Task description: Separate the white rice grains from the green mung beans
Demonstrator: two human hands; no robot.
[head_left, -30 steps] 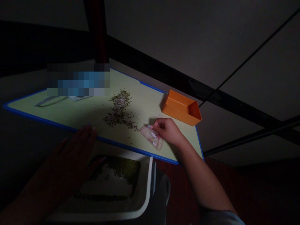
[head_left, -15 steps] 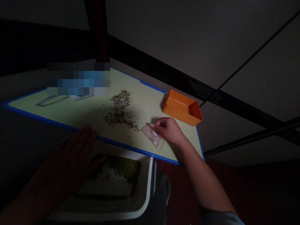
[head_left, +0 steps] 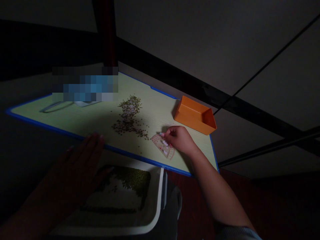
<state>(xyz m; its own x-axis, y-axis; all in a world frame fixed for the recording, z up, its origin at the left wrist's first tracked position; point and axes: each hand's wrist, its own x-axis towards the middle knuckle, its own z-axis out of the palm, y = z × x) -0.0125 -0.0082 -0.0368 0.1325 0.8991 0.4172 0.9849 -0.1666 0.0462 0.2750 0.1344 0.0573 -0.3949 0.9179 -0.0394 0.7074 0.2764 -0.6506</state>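
Fingers of the right hand point(head_left: 178, 137), drawn together in a pinch, hold a translucent protractor point(head_left: 162, 147) with red markings and white figures, low over the near right part of a pale board point(head_left: 155, 108) with a blue rim. Fingers of the left hand point(head_left: 81, 161), in deep shade, are extended and lie close together at the board's near edge; whether they touch it cannot be told.

Containers: an orange box point(head_left: 197, 118), open at the top, stands at the board's far right corner, just beyond the right hand, its plain orange floor visible. Below the near edge, a white basin point(head_left: 156, 216) holds greenish grains point(head_left: 136, 178), massed toward its far right corner, with a dark strip along the near side and pale bottom between.

Surroundings: scattered seeds point(head_left: 128, 115) form an irregular patch at mid-board, the nearest lying just beside the protractor's left tip. Farther left, a pixelated patch masks a blue object point(head_left: 92, 88). The left hand hides the basin's left part, and the board overlaps its far side. A trousered leg point(head_left: 172, 200) adjoins the basin at right, above a reddish floor point(head_left: 191, 200).
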